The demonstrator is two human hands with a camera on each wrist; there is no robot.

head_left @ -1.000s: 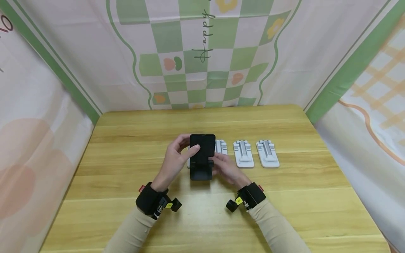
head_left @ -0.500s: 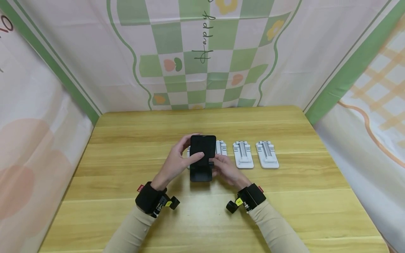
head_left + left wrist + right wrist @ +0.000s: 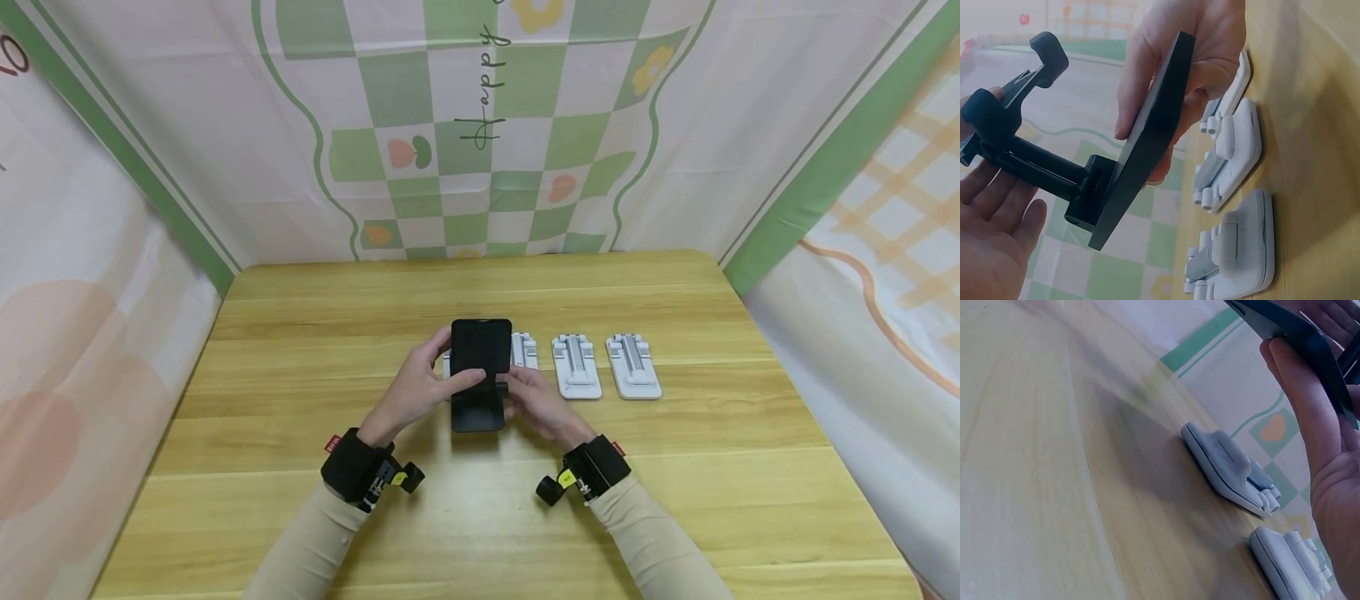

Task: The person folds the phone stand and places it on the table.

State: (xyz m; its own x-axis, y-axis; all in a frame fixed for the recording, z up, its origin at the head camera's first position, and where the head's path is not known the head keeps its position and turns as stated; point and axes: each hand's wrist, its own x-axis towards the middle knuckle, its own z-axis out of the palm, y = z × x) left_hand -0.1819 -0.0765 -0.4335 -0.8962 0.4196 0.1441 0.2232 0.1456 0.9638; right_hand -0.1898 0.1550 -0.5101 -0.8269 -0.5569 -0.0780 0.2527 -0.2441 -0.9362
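Observation:
A black folding phone stand (image 3: 480, 346) is held up over the middle of the table, unfolded. My left hand (image 3: 420, 383) holds its upper plate from the left, thumb lying across the front face and the other fingers behind. On the right side, my right hand (image 3: 540, 400) grips the lower part. In the left wrist view the stand's flat base plate (image 3: 1147, 144) sits between the right hand's thumb and fingers, and the arm (image 3: 1047, 169) leads to the hooked cradle beside the left hand (image 3: 997, 244). Part of the right hand's grip is hidden behind the stand.
Several white folded phone stands lie in a row on the wooden table (image 3: 675, 500): one (image 3: 577, 367) right of the hands, another (image 3: 634, 367) farthest right, and others partly hidden behind the black stand. Printed cloth (image 3: 465, 125) hangs behind the table and at both sides.
My left thumb has slid slightly down the face of the black phone stand. The right hand keeps its grip at almost the same place, and the white stands lie unchanged.

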